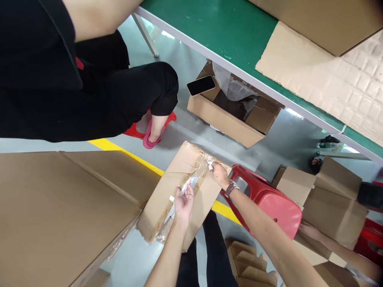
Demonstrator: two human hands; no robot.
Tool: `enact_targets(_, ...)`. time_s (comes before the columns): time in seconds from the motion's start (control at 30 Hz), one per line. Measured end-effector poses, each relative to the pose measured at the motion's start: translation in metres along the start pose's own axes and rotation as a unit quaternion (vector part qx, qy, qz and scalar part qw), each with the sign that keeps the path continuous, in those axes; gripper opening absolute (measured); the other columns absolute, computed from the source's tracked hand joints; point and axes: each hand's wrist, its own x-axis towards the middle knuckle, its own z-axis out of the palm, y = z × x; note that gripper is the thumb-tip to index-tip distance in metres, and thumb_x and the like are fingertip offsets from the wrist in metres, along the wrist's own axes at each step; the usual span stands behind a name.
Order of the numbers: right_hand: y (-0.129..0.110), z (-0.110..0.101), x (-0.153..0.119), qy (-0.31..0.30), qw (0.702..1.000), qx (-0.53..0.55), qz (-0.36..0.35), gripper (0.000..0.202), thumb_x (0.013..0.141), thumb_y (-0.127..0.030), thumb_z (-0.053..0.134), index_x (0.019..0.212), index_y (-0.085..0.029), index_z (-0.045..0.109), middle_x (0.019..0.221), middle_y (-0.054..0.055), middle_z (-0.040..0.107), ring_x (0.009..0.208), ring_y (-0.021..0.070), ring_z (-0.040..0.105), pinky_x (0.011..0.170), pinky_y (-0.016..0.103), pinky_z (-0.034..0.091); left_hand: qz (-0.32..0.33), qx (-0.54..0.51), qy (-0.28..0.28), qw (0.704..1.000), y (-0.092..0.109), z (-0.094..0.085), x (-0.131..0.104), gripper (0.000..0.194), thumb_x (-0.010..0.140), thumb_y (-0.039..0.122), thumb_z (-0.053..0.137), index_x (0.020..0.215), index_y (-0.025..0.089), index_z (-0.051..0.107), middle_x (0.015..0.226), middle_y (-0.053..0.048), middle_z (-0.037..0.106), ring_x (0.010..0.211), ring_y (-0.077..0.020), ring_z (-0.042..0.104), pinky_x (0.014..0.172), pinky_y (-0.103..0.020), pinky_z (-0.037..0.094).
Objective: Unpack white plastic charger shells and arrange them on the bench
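A taped cardboard box (pixel 167 181) lies tilted in front of my legs, with clear tape printed in orange along its seam. My left hand (pixel 184 199) is over the middle of the box, its fingers curled round a thin whitish-grey strip (pixel 193 183) that looks like plastic or tape. My right hand (pixel 220 174), with a dark strap at the wrist, is at the upper right end of the seam. Its fingers are pinched on something small and white. A small white label (pixel 171 198) sits on the box left of my left hand.
A red stool (pixel 279 211) stands right of the box. Large cartons (pixel 60 215) fill the left. A seated person (pixel 119 95) in black is upper left. A phone (pixel 201 85) rests on an open carton (pixel 227 123) under the green table (pixel 209 24). Another person's hand (pixel 311 231) reaches into a carton.
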Motion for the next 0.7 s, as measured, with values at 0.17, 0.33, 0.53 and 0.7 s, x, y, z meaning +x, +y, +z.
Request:
enact_targets(0.17,-0.021,-0.043,0.059,-0.012,0.996,-0.076,-0.050,0.039,0.091,-0.007,0.057,0.123,-0.020,0.075,0.125,0.011,0.073,0.109,0.0285,0.069,0.101,0.042,0.049,0.017,0.030,-0.003,0.999,-0.003,-0.004,0.008,0.027,0.116,0.032,0.046,0.131,0.015,0.061,0.106,-0.013,0.080,0.093,-0.0203,0.082,0.085,-0.035,0.071)
enact_targets(0.33,-0.046,-0.043,0.107,-0.065,0.985,-0.115,-0.111,0.015,0.095,-0.021,0.070,0.109,-0.019,0.077,0.111,0.007,0.075,0.111,0.0268,0.066,0.111,0.049,0.042,0.022,0.032,-0.009,0.999,0.004,-0.011,0.017,0.029,0.114,0.032,0.051,0.132,0.015,0.063,0.112,-0.016,0.080,0.100,-0.0238,0.081,0.085,-0.036,0.071)
enact_targets(0.53,-0.047,-0.038,0.127,-0.100,0.975,-0.137,-0.145,0.026,0.103,-0.042,0.070,0.112,-0.018,0.073,0.117,0.008,0.072,0.115,0.0264,0.065,0.113,0.053,0.046,0.017,0.048,-0.026,0.998,0.007,-0.019,0.030,0.036,0.115,0.034,0.044,0.144,0.016,0.057,0.115,-0.017,0.079,0.100,-0.0233,0.081,0.086,-0.036,0.070)
enact_targets(0.7,-0.021,-0.046,0.116,-0.124,0.972,-0.135,-0.148,0.040,0.104,-0.051,0.069,0.126,-0.017,0.068,0.130,0.009,0.068,0.116,0.0270,0.067,0.103,0.050,0.057,0.023,0.056,0.012,0.998,0.017,-0.012,0.029,0.031,0.115,0.036,0.046,0.133,0.015,0.060,0.109,-0.015,0.077,0.081,-0.0193,0.078,0.070,-0.031,0.069)
